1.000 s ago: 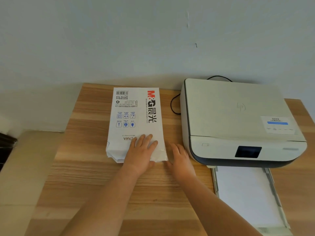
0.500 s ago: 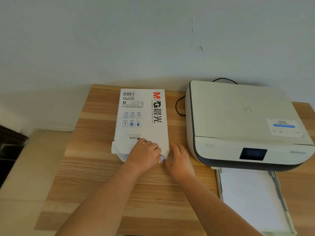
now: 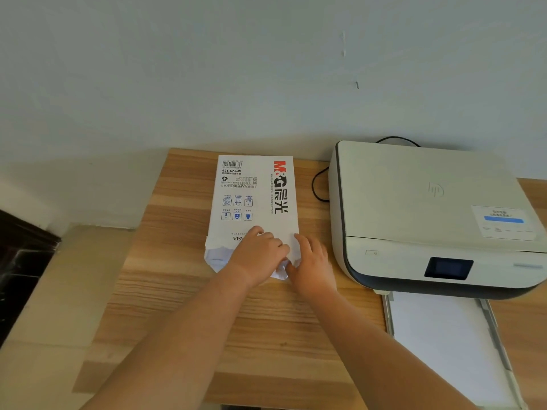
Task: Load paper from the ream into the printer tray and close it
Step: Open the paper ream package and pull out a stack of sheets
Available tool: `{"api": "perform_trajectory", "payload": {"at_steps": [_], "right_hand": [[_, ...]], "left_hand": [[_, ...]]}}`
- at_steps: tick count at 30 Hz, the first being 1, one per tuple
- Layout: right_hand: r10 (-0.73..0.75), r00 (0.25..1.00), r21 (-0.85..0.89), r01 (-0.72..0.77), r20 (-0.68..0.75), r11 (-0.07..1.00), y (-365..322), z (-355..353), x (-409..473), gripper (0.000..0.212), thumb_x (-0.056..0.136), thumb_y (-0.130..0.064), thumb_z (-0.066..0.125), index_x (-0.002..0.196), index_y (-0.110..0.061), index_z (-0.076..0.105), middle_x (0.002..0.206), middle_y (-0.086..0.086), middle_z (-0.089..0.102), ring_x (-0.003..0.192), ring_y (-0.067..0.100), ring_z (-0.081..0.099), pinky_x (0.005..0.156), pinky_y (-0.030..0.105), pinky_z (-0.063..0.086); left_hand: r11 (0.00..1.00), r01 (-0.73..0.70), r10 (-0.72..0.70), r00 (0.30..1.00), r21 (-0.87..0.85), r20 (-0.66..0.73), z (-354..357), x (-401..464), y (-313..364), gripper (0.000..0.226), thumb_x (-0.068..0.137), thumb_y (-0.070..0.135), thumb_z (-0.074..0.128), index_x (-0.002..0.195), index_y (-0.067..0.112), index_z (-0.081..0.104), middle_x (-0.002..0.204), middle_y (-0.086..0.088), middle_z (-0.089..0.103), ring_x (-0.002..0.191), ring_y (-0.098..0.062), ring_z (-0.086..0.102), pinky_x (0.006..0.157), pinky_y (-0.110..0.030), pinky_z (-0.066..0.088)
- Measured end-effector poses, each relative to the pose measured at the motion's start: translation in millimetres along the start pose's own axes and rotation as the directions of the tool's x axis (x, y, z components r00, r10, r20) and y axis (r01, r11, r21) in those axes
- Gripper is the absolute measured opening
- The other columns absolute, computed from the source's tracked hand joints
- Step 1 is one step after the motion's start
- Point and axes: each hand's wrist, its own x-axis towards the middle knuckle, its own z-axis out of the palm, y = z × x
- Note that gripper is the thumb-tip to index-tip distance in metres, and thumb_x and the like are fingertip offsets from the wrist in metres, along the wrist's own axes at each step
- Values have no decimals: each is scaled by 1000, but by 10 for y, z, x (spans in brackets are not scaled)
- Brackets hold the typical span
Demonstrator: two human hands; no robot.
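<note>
A white paper ream [image 3: 254,196] with red and black print lies flat on the wooden table [image 3: 177,291], left of the printer. Its near end is torn open and white sheet edges show there. My left hand [image 3: 257,255] rests curled on that open end, fingers gripping the wrapper flap. My right hand [image 3: 310,261] pinches the wrapper's near right corner. The cream printer [image 3: 429,214] stands at the right with a dark screen in front. Its paper tray [image 3: 485,315] is pulled out toward me and holds white paper.
A black cable [image 3: 318,184] loops on the table between the ream and the printer. The pale wall runs right behind the table. Left of the table are a beige surface [image 3: 44,291] and a dark object [image 3: 20,261].
My left hand's fingers curled from flat to gripping on the ream's open end. My right hand slid from the table onto the wrapper's corner. The wrapper end is now lifted and crumpled.
</note>
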Motion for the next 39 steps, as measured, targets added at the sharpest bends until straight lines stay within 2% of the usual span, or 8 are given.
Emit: {"api": "perform_trajectory", "payload": {"at_steps": [6,13,15,18,25,30,35,39], "right_hand": [[-95,994,-159,101,45,982,15,-40,-29,60,89,-21,56,144,-24,31,148,1,35,132,23,35,103,37,38],[-136,991,-11,136,-17,991,-125,-94,129,53,91,-36,56,139,-21,42,143,0,41,130,21,39,105,40,39],[-138,990,13,138,-35,990,-147,-107,161,52,90,-37,58,138,-21,44,141,0,44,127,22,41,103,38,39],[-124,992,12,125,-29,992,-156,-128,183,52,90,-36,57,138,-23,43,141,-2,43,127,20,41,103,35,37],[-78,997,33,78,-7,996,-173,-146,196,53,90,-39,57,138,-27,40,142,-3,42,127,18,41,103,36,38],[-63,998,25,63,-11,998,-180,-151,199,53,90,-40,57,139,-27,39,141,-4,43,127,18,41,104,37,37],[-58,998,44,59,-13,997,-186,-168,211,53,89,-40,58,138,-27,40,138,-3,45,125,18,43,103,38,40],[-58,998,36,59,-14,998,-168,-167,201,54,89,-41,58,138,-27,40,138,-3,45,125,17,43,103,39,41]], "left_hand": [[1000,-16,13,993,-18,-120,82,-13,12,10,81,20,68,91,20,65,83,4,69,87,-21,60,90,-40,43],[968,39,-132,919,-248,-372,142,-348,102,9,82,21,62,90,22,65,85,6,64,80,-16,56,70,-33,45],[960,2,-97,940,-281,-326,226,-560,150,14,86,25,53,91,21,65,84,5,62,76,-14,54,66,-30,47],[937,126,-193,964,-326,-181,355,-777,117,21,87,29,47,95,20,65,89,5,63,78,-15,59,68,-32,53],[867,371,-400,916,-333,-23,377,-704,-187,33,85,23,65,115,10,64,116,-4,65,107,-22,61,84,-36,55],[928,329,-329,944,-176,28,392,-554,-266,36,53,21,90,84,15,74,91,-1,71,84,-18,68,59,-26,57],[926,346,-341,938,-149,58,452,-432,-294,41,47,8,90,84,13,73,88,-3,67,83,-21,64,51,-30,55],[932,338,-325,939,-128,114,408,-390,-293,42,78,1,66,118,10,61,121,-5,55,117,-23,48,77,-34,52]]}}
